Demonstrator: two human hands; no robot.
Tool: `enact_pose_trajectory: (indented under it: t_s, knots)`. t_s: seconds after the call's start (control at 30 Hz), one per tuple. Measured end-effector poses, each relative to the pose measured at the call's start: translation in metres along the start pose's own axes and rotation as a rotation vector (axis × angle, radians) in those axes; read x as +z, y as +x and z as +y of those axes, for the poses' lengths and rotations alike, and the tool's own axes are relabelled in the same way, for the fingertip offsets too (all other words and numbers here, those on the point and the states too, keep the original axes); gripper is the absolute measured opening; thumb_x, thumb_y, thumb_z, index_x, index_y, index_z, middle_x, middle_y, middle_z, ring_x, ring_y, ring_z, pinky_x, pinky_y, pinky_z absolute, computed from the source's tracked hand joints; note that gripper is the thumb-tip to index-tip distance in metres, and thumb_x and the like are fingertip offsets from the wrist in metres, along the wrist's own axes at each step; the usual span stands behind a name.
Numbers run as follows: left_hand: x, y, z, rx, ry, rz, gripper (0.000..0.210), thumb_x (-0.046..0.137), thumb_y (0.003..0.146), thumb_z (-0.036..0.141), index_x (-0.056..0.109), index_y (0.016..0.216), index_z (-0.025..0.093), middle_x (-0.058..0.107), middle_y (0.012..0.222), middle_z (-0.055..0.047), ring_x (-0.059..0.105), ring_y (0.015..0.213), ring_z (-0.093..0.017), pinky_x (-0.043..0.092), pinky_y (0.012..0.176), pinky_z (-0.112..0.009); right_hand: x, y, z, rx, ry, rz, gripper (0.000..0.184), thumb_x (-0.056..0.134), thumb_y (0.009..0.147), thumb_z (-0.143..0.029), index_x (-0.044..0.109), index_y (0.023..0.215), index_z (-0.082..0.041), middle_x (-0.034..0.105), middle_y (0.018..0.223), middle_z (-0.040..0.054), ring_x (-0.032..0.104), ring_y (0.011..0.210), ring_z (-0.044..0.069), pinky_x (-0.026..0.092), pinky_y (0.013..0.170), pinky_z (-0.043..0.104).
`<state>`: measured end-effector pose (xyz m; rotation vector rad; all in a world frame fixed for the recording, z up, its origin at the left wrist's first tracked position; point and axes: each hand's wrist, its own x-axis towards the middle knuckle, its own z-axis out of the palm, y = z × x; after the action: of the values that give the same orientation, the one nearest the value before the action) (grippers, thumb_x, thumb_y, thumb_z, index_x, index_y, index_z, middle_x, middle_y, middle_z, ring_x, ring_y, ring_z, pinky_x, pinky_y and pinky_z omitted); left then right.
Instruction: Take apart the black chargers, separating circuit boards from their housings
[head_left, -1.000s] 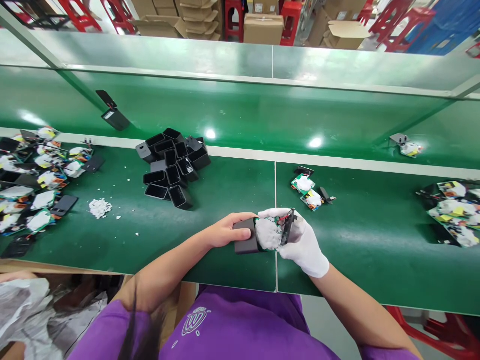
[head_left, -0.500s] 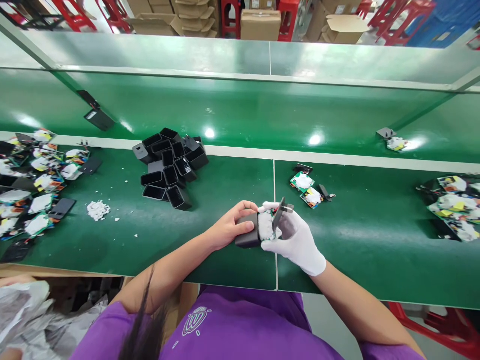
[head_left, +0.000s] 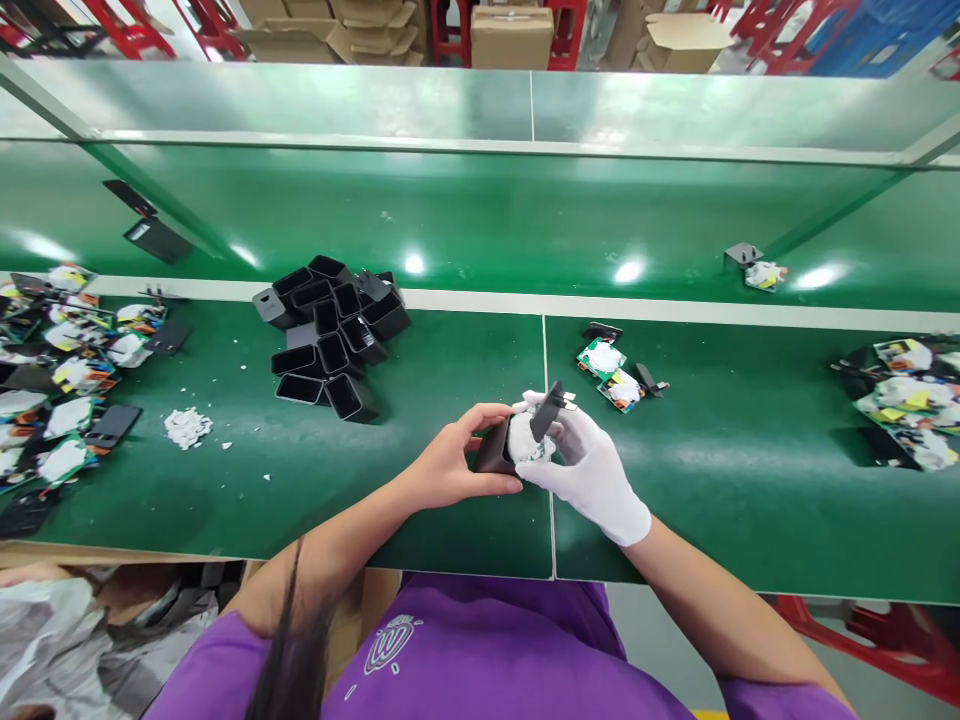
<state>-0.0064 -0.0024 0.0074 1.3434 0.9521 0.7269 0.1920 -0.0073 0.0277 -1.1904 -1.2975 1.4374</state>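
My bare left hand (head_left: 459, 462) is wrapped round a black plastic charger casing (head_left: 493, 450), thumb along its near side. My right hand (head_left: 589, 470), in a white glove, grips a circuit board coated in white filler (head_left: 528, 438), which sits partly inside the casing's mouth. A black end cap with plug pins (head_left: 547, 412) stands tilted at the board's outer end. Just beyond my right hand lie two loose filler-coated boards, the farther board (head_left: 601, 357) and the nearer board (head_left: 622, 390), with black end caps beside them.
Several black casings (head_left: 328, 345) stand clustered at centre left. White crumbs (head_left: 187, 428) lie left of them, beside a heap of boards (head_left: 71, 415). Another board heap (head_left: 911, 405) sits far right. A shelf (head_left: 480, 180) runs along the back. A co-worker's arm shows at lower left.
My left thumb has moved from the casing's top to its near side. The casing and board have turned slightly in my hands. The whole view has shifted a little.
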Motion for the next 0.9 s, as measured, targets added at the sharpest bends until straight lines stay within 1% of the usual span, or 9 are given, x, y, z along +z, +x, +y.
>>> enact_pose_trajectory:
  t_s: [0.07, 0.13, 0.27, 0.33, 0.4, 0.53, 0.63, 0.73, 0.9]
  knots:
    - [0.001, 0.0, -0.002, -0.019, -0.083, -0.027, 0.072, 0.091, 0.064, 0.04, 0.058, 0.127, 0.025, 0.069, 0.121, -0.009, 0.065, 0.115, -0.027, 0.056, 0.092, -0.037, -0.001, 0.0, 0.001, -0.033, -0.026, 0.023, 0.058, 0.09, 0.062, -0.043, 0.071, 0.113, -0.025, 0.075, 0.1, 0.0058, 0.071, 0.086, 0.024, 0.058, 0.085, 0.041]
    - [0.003, 0.0, -0.003, -0.003, -0.118, -0.021, 0.072, 0.092, 0.064, 0.039, 0.058, 0.126, 0.026, 0.067, 0.121, -0.008, 0.065, 0.115, -0.026, 0.056, 0.092, -0.036, -0.001, -0.001, 0.001, -0.068, -0.044, 0.023, 0.054, 0.09, 0.063, -0.043, 0.07, 0.111, -0.025, 0.075, 0.101, 0.0056, 0.071, 0.086, 0.024, 0.058, 0.086, 0.042]
    - [0.007, -0.001, -0.006, 0.098, -0.121, 0.009, 0.069, 0.091, 0.066, 0.037, 0.057, 0.124, 0.027, 0.065, 0.122, -0.007, 0.065, 0.111, -0.023, 0.058, 0.089, -0.034, -0.004, -0.002, 0.0, -0.154, -0.053, -0.028, 0.056, 0.091, 0.064, -0.038, 0.067, 0.113, -0.027, 0.075, 0.114, 0.0063, 0.072, 0.102, 0.026, 0.057, 0.097, 0.043]
    - [0.007, -0.001, -0.007, 0.154, -0.08, 0.022, 0.066, 0.09, 0.068, 0.037, 0.057, 0.123, 0.027, 0.064, 0.12, -0.007, 0.065, 0.108, -0.022, 0.059, 0.088, -0.033, -0.006, -0.003, -0.001, -0.196, -0.078, -0.042, 0.057, 0.092, 0.064, -0.037, 0.067, 0.114, -0.028, 0.074, 0.116, 0.0067, 0.071, 0.108, 0.027, 0.055, 0.101, 0.044]
    - [0.007, -0.002, -0.008, 0.21, -0.032, 0.035, 0.064, 0.089, 0.069, 0.036, 0.057, 0.124, 0.027, 0.064, 0.119, -0.007, 0.065, 0.109, -0.022, 0.059, 0.089, -0.033, -0.007, -0.003, -0.001, -0.223, -0.099, -0.053, 0.058, 0.093, 0.064, -0.04, 0.066, 0.115, -0.028, 0.074, 0.115, 0.0073, 0.071, 0.109, 0.028, 0.055, 0.102, 0.045]
    - [0.006, -0.002, -0.01, 0.322, 0.046, 0.065, 0.064, 0.088, 0.072, 0.038, 0.055, 0.126, 0.028, 0.066, 0.12, -0.007, 0.067, 0.11, -0.022, 0.06, 0.091, -0.034, -0.008, -0.005, 0.001, -0.266, -0.084, -0.071, 0.063, 0.093, 0.063, -0.048, 0.067, 0.117, -0.027, 0.073, 0.112, 0.008, 0.071, 0.106, 0.028, 0.056, 0.099, 0.045]
    - [0.007, -0.002, -0.01, 0.418, 0.112, 0.095, 0.064, 0.087, 0.074, 0.037, 0.054, 0.128, 0.029, 0.067, 0.123, -0.008, 0.068, 0.112, -0.022, 0.061, 0.09, -0.033, -0.009, -0.007, 0.002, -0.313, -0.099, -0.067, 0.061, 0.092, 0.066, -0.045, 0.066, 0.119, -0.029, 0.073, 0.109, 0.0072, 0.071, 0.103, 0.027, 0.057, 0.097, 0.045]
    - [0.008, 0.0, -0.01, 0.493, 0.157, 0.116, 0.064, 0.086, 0.075, 0.036, 0.052, 0.128, 0.028, 0.067, 0.122, -0.009, 0.069, 0.11, -0.021, 0.062, 0.089, -0.033, -0.01, -0.008, 0.003, -0.356, -0.136, -0.068, 0.057, 0.091, 0.068, -0.041, 0.067, 0.119, -0.029, 0.072, 0.111, 0.0075, 0.07, 0.104, 0.027, 0.057, 0.096, 0.044]
    - [0.008, 0.002, -0.009, 0.563, 0.218, 0.12, 0.063, 0.084, 0.078, 0.034, 0.05, 0.13, 0.025, 0.067, 0.12, -0.01, 0.07, 0.106, -0.021, 0.063, 0.087, -0.033, -0.011, -0.007, 0.003, -0.416, -0.18, -0.082, 0.059, 0.093, 0.068, -0.037, 0.067, 0.12, -0.029, 0.07, 0.114, 0.0084, 0.07, 0.107, 0.027, 0.06, 0.091, 0.041]
